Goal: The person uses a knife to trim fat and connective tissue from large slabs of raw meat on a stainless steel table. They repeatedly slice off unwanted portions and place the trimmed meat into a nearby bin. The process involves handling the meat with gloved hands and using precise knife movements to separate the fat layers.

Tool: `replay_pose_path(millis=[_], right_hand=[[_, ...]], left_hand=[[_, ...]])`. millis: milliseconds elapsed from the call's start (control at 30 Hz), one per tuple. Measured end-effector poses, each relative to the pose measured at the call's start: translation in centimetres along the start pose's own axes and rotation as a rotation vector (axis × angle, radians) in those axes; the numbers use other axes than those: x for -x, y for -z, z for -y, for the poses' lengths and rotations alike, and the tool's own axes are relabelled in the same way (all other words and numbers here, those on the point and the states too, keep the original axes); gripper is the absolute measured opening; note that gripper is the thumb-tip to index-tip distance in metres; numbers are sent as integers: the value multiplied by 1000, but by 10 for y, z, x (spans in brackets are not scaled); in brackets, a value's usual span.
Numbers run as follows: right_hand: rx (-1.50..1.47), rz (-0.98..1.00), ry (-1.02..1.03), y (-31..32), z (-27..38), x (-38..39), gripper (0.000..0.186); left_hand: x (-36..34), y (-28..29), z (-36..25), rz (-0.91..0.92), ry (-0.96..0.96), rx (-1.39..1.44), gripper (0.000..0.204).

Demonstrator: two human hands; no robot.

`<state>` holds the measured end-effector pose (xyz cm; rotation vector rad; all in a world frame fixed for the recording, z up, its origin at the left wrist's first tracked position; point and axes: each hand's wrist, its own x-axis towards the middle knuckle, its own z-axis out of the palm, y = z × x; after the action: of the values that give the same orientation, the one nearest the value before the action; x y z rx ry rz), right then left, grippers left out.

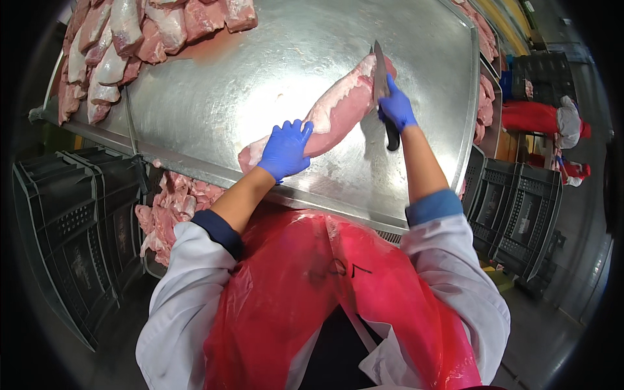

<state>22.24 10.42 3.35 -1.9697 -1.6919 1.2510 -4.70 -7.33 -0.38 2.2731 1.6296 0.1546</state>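
Observation:
A long pink piece of meat [341,110] with white fat lies diagonally across the steel worktable [169,110]. My left hand [285,148], in a blue glove, grips its near left end, fingers bent over it. My right hand [396,105], also gloved in blue, holds a knife [380,71] with a black handle; its blade is at the far right end of the meat, pointing away from me.
Stacked meat pieces [149,29] cover the table's back left. Meat scraps [175,201] lie below its near left edge. Dark crates [71,240] stand left and more [513,214] right. More meat [484,104] and two other people [539,120] in red and white are at the right.

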Motion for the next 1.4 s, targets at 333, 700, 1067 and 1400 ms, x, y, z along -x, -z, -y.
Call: replay_pose_path(millis=[333,700,1067,1400], right_hand=[[-294,376,-153,32,-75,186,82],[-640,-169,70,14,-101,84,85],[-15,309,119,9,-53,37,79],[-426,410,87,11,-56,39,80]], left_hand=[[-47,54,-2,401,210,-49,76],[-242,-19,-19,56,456,637,39],[-236,-37,-11,-39,388,782,25],[-224,23,-46,-97,191,521,24]])
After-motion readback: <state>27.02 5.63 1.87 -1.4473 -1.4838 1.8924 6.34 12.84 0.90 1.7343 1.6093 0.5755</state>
